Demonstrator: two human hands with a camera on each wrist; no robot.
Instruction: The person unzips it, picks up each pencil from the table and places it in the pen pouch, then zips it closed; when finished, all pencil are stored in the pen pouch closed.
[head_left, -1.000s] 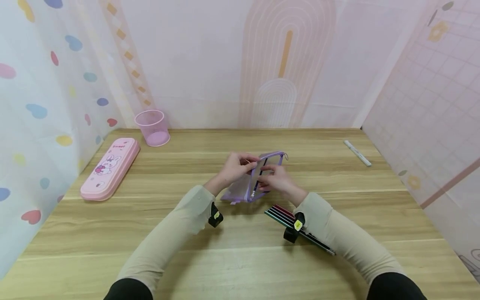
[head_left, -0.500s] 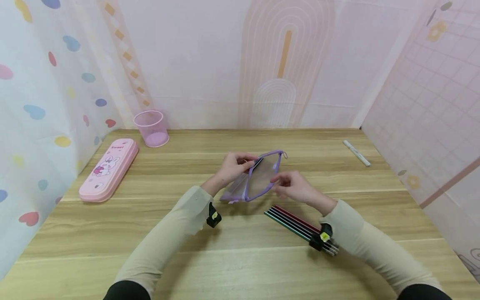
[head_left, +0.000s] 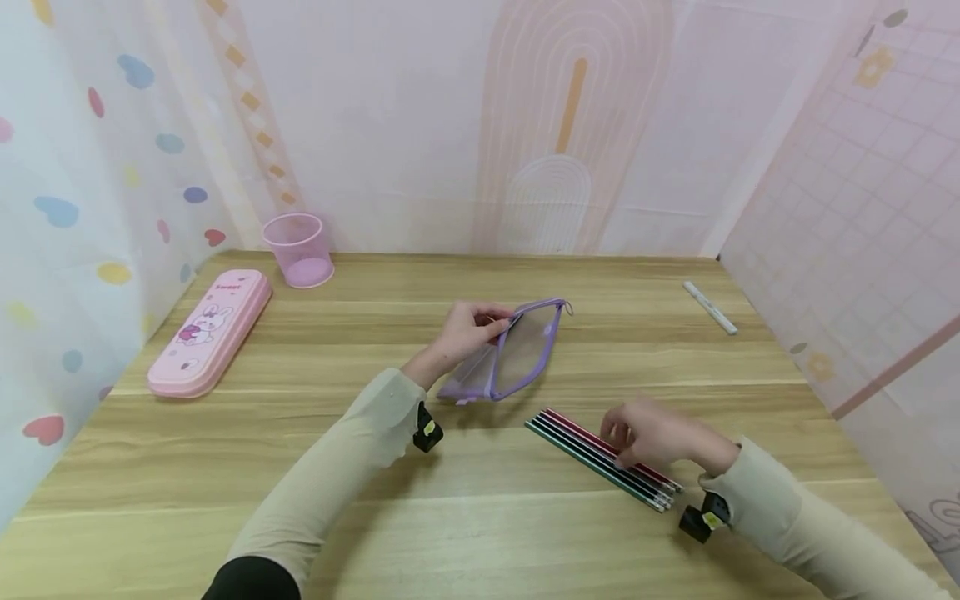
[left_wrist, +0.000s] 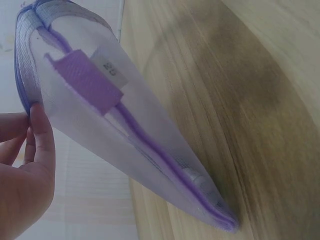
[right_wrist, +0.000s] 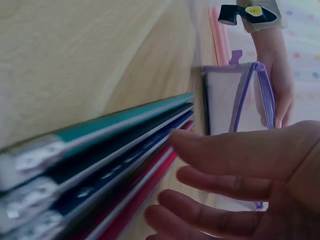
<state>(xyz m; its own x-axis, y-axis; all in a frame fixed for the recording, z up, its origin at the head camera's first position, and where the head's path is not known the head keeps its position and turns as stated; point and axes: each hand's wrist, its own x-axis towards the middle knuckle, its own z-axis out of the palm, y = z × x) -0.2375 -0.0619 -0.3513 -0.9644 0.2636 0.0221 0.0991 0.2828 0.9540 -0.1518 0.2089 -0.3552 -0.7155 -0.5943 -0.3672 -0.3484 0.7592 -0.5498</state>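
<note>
My left hand (head_left: 461,336) pinches the rim of a purple-edged mesh pencil pouch (head_left: 480,373), whose mouth gapes to the right. A dark pencil end shows at the rim, close to the left fingertips. In the left wrist view, thumb and fingers (left_wrist: 42,137) meet on the zipper edge, with a purple tab (left_wrist: 87,82) on the pouch's side. Several pencils (head_left: 573,443), green, black, dark blue and red, lie side by side on the table. Over them is my right hand (head_left: 651,432); in the right wrist view its thumb (right_wrist: 225,155) stands apart from the fingers, holding nothing.
A pink pencil case (head_left: 210,335) with a rabbit print lies at the left of the wooden table (head_left: 360,533). Behind it stands a pink see-through cup (head_left: 300,254). At the far right lies a white pen (head_left: 709,307). Patterned cloth hangs round the back and sides.
The right hand has left the pouch and moved right and nearer, over the pencils. The dark pencil in the pouch's mouth has slipped further inside. The left hand keeps its hold.
</note>
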